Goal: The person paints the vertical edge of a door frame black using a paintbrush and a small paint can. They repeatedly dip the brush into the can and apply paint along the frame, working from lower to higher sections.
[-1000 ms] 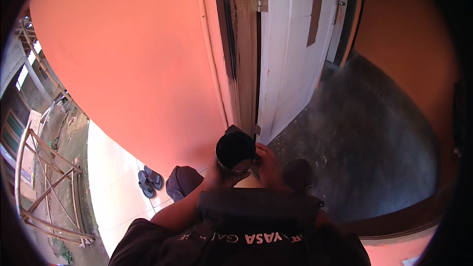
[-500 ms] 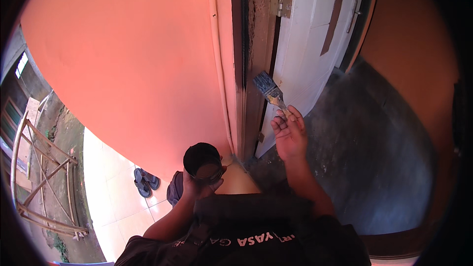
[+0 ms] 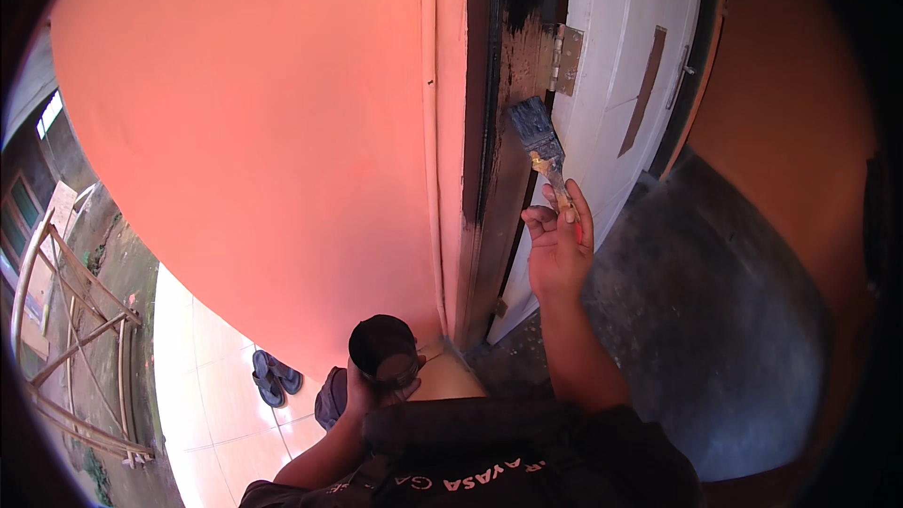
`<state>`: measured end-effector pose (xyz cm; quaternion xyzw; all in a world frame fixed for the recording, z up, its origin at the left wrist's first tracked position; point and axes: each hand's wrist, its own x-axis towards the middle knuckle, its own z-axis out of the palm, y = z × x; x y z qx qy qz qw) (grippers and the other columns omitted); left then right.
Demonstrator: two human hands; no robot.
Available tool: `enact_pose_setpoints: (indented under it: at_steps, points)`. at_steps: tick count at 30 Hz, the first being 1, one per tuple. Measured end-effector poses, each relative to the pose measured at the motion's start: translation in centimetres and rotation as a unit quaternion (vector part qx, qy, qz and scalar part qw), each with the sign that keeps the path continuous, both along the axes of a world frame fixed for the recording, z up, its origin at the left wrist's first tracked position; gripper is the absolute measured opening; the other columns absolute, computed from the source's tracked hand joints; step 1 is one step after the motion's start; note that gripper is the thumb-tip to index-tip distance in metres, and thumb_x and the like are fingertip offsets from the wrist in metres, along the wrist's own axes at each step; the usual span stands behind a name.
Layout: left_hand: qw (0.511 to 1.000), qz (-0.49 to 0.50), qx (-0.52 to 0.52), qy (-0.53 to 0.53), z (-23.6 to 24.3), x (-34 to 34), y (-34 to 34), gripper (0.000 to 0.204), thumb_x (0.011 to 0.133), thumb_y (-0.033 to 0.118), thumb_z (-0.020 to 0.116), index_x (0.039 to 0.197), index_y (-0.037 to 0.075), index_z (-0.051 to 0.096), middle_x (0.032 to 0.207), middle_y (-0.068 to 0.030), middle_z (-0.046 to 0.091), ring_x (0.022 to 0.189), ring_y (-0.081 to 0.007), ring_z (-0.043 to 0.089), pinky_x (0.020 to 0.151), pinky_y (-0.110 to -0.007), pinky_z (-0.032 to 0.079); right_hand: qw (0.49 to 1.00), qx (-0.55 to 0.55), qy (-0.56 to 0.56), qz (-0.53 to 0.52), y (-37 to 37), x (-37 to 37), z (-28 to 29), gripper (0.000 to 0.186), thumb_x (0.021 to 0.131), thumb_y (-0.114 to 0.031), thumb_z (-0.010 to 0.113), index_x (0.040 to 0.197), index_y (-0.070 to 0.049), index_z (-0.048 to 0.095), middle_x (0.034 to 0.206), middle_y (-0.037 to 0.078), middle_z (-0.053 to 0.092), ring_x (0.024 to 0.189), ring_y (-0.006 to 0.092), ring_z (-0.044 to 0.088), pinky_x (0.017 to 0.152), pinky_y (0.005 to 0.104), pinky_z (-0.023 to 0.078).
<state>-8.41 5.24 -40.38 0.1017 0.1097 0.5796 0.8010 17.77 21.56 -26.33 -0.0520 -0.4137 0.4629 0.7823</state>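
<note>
My right hand (image 3: 555,249) grips the handle of a paintbrush (image 3: 534,122), its dark bristles raised close to the wooden door frame (image 3: 517,61), which is partly coated in black paint with pale brown streaks. Beside the frame is a white door (image 3: 616,85) with a metal hinge (image 3: 566,58). My left hand (image 3: 362,386) holds a round container (image 3: 381,348) with a dark inside, low in front of my body.
A salmon wall (image 3: 235,132) with a thin pipe (image 3: 431,179) fills the left. Dark sandals (image 3: 270,378) lie on pale tiles (image 3: 207,386). A bamboo structure (image 3: 75,339) stands outside at the far left. Through the doorway is a dark floor (image 3: 715,320) and an orange wall (image 3: 790,94).
My right hand has left the container and risen with the brush toward the upper frame. The container in my left hand has moved lower and left. The view has shifted.
</note>
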Motion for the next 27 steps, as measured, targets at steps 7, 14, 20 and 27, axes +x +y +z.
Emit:
enact_pose_setpoints:
  at_steps: [7,14,20,27]
  points:
    - [1.0,0.005,0.026,-0.016,0.2,0.0,1.1,0.072,0.096,0.062,0.045,0.142,0.007,0.047,0.149,-0.0116,0.045,0.129,-0.0324,0.054,0.088,-0.048,0.059,0.991,0.012,0.031,0.13,-2.7,-0.1,-0.6,0.048,0.106,-0.017,0.047,0.148,0.001,0.034,0.133,0.024,0.058,0.099,0.028,0.07,0.095,0.0466,0.056]
    - [0.999,0.014,0.032,0.008,1.3,0.9,0.9,0.072,0.097,0.062,0.044,0.144,0.007,0.045,0.15,-0.0105,0.044,0.13,-0.0309,0.053,0.088,-0.045,0.06,0.958,-0.008,0.063,0.278,-5.3,-0.2,-1.8,0.041,0.108,-0.022,0.041,0.146,-0.008,0.038,0.133,0.025,0.058,0.105,0.0292,0.069,0.097,0.0489,0.054]
    - [0.998,0.04,0.034,0.022,3.1,1.3,0.3,0.074,0.097,0.063,0.041,0.145,0.007,0.043,0.149,-0.0125,0.046,0.128,-0.0312,0.055,0.087,-0.044,0.061,0.942,-0.028,0.018,0.333,-7.8,-0.8,-2.6,0.034,0.107,-0.024,0.043,0.138,-0.01,0.047,0.131,0.025,0.06,0.11,0.0292,0.066,0.098,0.0481,0.053]
    - [0.998,0.061,0.003,0.008,4.5,1.5,-0.2,0.072,0.097,0.065,0.042,0.144,0.01,0.043,0.14,-0.013,0.053,0.122,-0.0329,0.06,0.088,-0.049,0.061,0.958,0.08,-0.202,0.189,-11.0,-0.9,-1.2,0.028,0.1,-0.015,0.056,0.127,-0.005,0.058,0.121,0.024,0.063,0.104,0.0292,0.067,0.091,0.043,0.056]
